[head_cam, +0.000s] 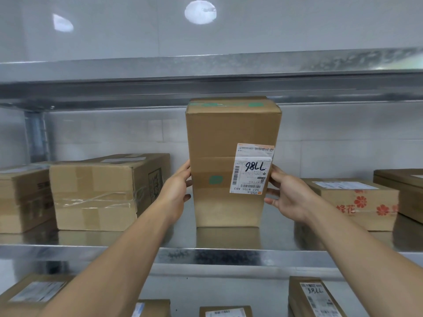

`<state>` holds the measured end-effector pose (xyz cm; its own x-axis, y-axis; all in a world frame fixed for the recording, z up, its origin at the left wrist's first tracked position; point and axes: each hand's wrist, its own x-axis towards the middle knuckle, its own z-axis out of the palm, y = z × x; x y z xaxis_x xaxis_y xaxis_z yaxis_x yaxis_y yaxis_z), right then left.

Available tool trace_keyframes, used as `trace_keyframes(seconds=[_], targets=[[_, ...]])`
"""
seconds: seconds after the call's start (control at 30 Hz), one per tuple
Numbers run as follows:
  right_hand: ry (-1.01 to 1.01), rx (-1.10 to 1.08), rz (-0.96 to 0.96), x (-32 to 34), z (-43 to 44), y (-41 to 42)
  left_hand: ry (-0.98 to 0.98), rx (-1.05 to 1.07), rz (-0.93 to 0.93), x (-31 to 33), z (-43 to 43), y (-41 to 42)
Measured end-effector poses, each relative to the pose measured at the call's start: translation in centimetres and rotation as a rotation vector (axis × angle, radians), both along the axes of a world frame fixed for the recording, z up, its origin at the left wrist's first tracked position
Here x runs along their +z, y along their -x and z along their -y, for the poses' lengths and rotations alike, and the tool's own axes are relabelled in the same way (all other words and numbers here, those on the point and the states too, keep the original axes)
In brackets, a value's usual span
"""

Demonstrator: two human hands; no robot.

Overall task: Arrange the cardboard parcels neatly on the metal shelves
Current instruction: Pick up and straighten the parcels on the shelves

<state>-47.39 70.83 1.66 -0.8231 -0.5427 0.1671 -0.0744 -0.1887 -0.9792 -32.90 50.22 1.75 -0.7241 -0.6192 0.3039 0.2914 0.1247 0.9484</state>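
Observation:
A tall cardboard parcel [219, 143] stands upright on the middle metal shelf [160, 252], its white label upside down with a handwritten number. My left hand [177, 189] presses against its left side with the fingers wrapped round the edge. On the right side, my right hand [286, 195] holds the parcel, fingertips touching the label edge. The parcel's top reaches close to the upper shelf [137, 72].
A taped wide parcel [98, 193] and another box [20, 197] sit to the left on the same shelf. On the right are a box with red flower prints [361, 202] and a darker box [402, 193]. Several labelled parcels [313, 296] lie on the lower shelf.

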Motion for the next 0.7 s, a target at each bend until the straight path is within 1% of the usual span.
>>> trace_keyframes(seconds=[0.13,0.37,0.47,0.6,0.7], targets=[[0.07,0.021,0.044,-0.2,-0.1,0.5,-0.017,-0.004,-0.024,-0.1,0.4,0.1],[0.134,0.041,0.155,0.5,-0.4,0.0,-0.158,-0.041,-0.072,-0.2,0.5,-0.6],[0.145,0.041,0.135,0.5,-0.3,0.1,-0.199,-0.053,-0.069,-0.5,0.5,-1.0],[0.105,0.024,0.099,0.1,0.0,0.3,-0.262,-0.112,-0.097,-0.7,0.6,-1.5],[0.112,0.001,0.121,-0.5,0.3,1.0,-0.282,-0.119,-0.028,-0.6,0.4,-2.3]])
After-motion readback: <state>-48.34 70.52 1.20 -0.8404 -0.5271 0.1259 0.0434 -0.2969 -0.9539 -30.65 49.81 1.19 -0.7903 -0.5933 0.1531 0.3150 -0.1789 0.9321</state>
